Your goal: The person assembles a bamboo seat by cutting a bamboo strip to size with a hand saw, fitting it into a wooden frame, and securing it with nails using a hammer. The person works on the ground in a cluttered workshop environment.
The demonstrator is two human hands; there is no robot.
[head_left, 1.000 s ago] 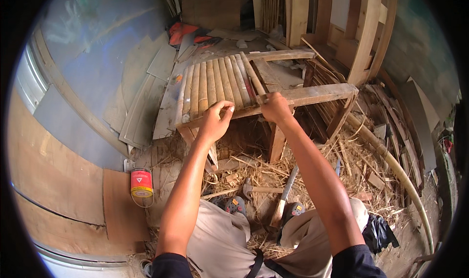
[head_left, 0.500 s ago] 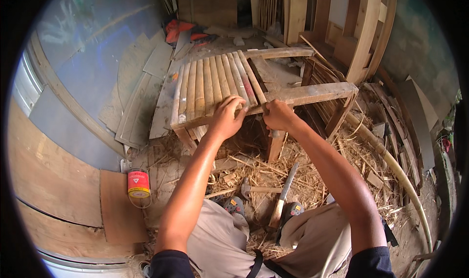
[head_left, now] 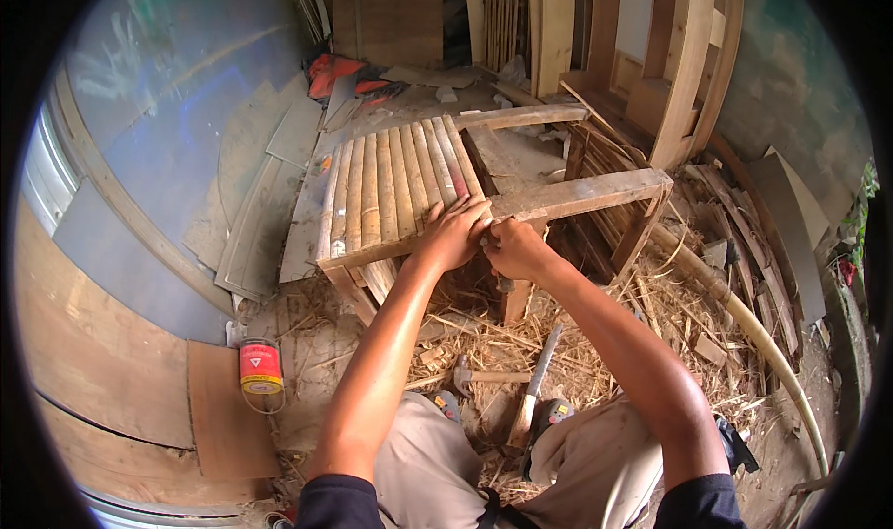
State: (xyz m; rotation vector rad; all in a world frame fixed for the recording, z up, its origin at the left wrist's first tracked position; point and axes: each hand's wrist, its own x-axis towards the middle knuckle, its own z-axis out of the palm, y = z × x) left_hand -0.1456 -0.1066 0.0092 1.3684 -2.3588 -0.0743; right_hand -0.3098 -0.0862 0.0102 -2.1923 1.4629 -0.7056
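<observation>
A low wooden frame (head_left: 595, 192) stands before me, its left part covered with a row of split bamboo slats (head_left: 391, 180). My left hand (head_left: 453, 234) lies with fingers stretched over the near ends of the rightmost slats, at the front rail. Close beside it, almost touching, my right hand (head_left: 517, 248) is closed at the near end of the last slat. A short dark end shows below that fist; what it belongs to is hidden. Right of the slats, the frame is uncovered.
A hammer (head_left: 498, 376) and a long blade with a wooden handle (head_left: 526, 408) lie among bamboo shavings by my feet. A red and yellow can (head_left: 260, 366) stands at left. A long bamboo pole (head_left: 744, 315) and scrap boards lie at right.
My left hand has slid right toward my right hand, its fingers now flatter on the slats. The last slat's near end and my right hand have shifted slightly left; the view has shifted a little.
</observation>
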